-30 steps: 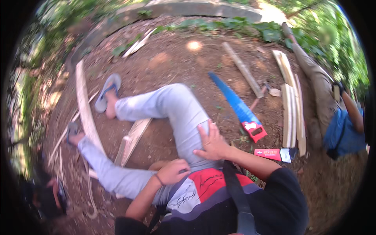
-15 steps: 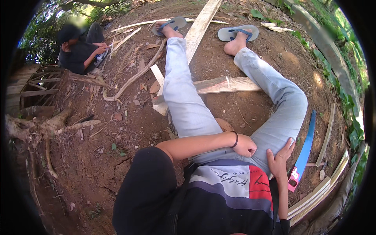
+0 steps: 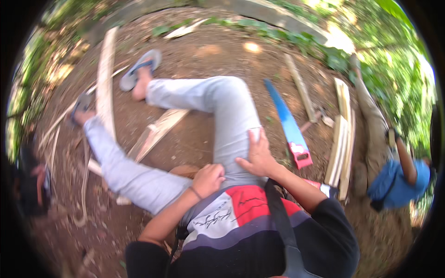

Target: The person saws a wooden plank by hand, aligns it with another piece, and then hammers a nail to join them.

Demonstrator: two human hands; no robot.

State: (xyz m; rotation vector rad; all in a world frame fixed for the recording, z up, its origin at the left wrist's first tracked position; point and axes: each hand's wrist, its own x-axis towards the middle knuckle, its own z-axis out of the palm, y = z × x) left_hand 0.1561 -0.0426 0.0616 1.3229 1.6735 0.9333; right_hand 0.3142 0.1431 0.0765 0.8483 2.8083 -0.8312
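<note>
My left hand (image 3: 209,179), with a dark bracelet at its wrist, lies closed in my lap; nothing shows sticking out of it. My right hand (image 3: 257,156) rests on the thigh of my light grey-blue trousers (image 3: 232,116), fingers spread. Right of that thigh, apart from my hand, a handsaw (image 3: 286,121) lies on the soil, its blade blue and its handle pinkish red. Beneath my bent right leg a pale board (image 3: 162,131) lies across the ground. A long plank (image 3: 105,81) stretches away between my sandalled feet.
Several pale wood strips (image 3: 342,143) are stacked at the right, near a narrow batten (image 3: 300,88). A person in a blue shirt (image 3: 398,183) sits at the far right. Another person (image 3: 34,180) is blurred at the left rim. A low concrete edge (image 3: 273,14) runs along the back.
The view has swung to the right, bringing the person in blue into sight. My hands keep their places: the left closed in my lap, the right flat on my thigh.
</note>
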